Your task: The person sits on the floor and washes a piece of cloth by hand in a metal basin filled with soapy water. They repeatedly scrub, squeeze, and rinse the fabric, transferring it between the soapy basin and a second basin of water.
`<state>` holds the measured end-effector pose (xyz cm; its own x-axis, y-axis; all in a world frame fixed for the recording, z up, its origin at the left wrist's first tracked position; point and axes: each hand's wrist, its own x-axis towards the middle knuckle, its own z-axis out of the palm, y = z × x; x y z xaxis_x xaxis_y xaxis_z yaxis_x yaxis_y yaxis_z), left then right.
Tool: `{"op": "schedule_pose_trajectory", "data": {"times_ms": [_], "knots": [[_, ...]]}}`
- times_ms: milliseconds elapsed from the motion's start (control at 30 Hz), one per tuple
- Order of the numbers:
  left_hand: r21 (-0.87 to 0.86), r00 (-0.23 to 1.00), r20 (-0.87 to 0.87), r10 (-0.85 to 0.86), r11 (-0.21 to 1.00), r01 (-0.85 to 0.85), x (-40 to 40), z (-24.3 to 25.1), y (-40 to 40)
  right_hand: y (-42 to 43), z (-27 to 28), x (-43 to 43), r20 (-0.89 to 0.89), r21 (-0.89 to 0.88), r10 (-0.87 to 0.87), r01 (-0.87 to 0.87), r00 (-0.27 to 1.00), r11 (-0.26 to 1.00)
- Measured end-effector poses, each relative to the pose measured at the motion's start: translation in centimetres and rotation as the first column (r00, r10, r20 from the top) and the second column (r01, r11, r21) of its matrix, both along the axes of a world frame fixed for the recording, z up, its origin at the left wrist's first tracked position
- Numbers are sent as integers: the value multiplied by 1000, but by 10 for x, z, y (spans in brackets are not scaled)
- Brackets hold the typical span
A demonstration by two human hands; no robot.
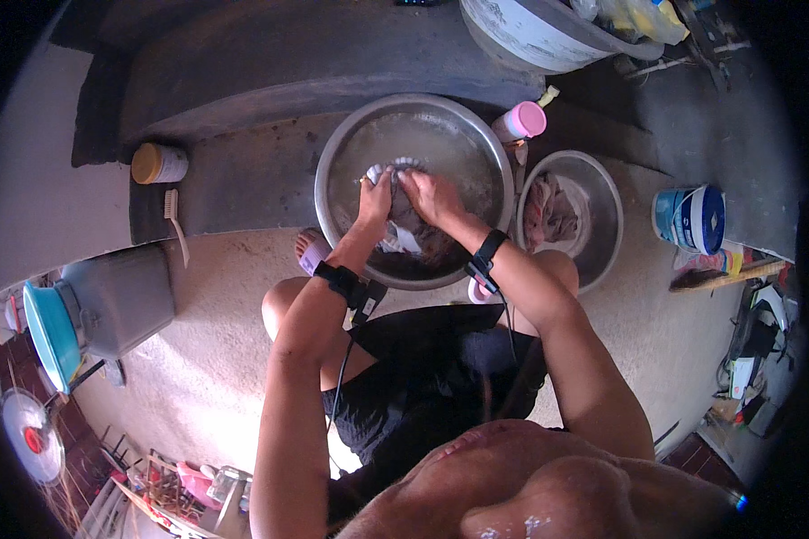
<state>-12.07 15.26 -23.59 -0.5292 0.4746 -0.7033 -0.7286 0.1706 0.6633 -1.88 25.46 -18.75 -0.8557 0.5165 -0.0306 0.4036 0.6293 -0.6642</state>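
A wide metal basin (323, 168) holding cloudy water stands on the floor between my feet. Inside it, both hands grip a wet, dark piece of cloth (408, 209) with some white patches. My left hand (377, 195) pinches the cloth on its left side, fingers curled at its far end. On the other side my right hand (431, 197) presses against the same cloth, thumb and fingers close to the left hand's. Part of the cloth trails toward the near rim, where its lower end lies in shadow. Each wrist wears a black strap with a small device and cable.
Right of the basin sits a smaller metal basin (603, 252) with crumpled wet cloth (553, 209). A pink-lidded container (522, 121) stands behind. Farther right is a blue bucket (689, 219). At left are a yellow-lidded jar (160, 164), a scrubbing brush (175, 222) and a grey bin (125, 300).
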Motion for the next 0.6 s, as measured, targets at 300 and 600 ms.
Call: {"op": "schedule_pose_trajectory", "data": {"times_ms": [300,600], "knots": [[-130,975,-169,-144,984,123,-6,39,5,100,-25,21,124,-333,-168,200,978,921],[-620,455,-590,-667,736,273,-32,38,-28,118,-16,17,22,-667,-162,135,987,732]]}}
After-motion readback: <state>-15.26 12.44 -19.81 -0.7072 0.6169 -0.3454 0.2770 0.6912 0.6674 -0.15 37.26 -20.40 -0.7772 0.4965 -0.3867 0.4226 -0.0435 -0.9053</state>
